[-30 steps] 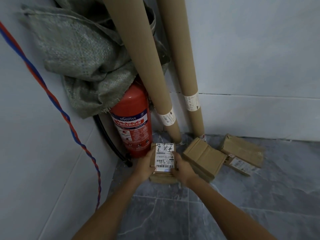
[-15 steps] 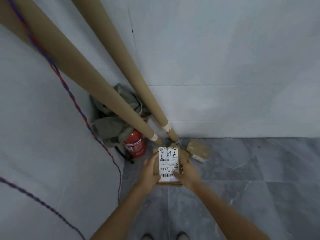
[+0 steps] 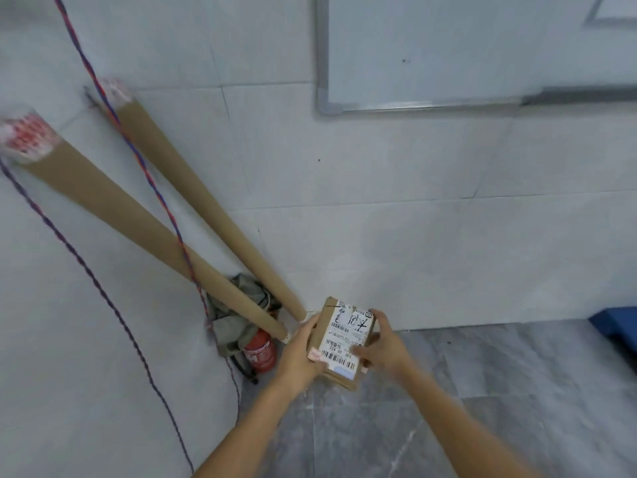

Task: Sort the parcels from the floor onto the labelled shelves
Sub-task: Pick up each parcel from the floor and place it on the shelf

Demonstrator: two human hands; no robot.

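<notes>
A small brown cardboard parcel point(image 3: 344, 334) with a white shipping label and black handwriting is held up in front of me, above the grey floor. My left hand point(image 3: 300, 357) grips its left edge, thumb on the label's lower corner. My right hand point(image 3: 382, 343) grips its right edge, fingers curled round the top corner. No shelves are in view, and the other parcels on the floor are hidden behind the held parcel and my hands.
Two long cardboard tubes point(image 3: 144, 215) lean into the wall corner at left. A red fire extinguisher point(image 3: 260, 353) and a grey sack point(image 3: 238, 312) sit at their base. A red-blue cable point(image 3: 144, 167) hangs down the wall. A whiteboard point(image 3: 465, 50) hangs upper right; a blue object point(image 3: 617, 327) lies far right.
I have risen further from the floor with the parcel in both hands; the view has lifted and turned right, so the floor parcels are lost from sight and the whiteboard has appeared.
</notes>
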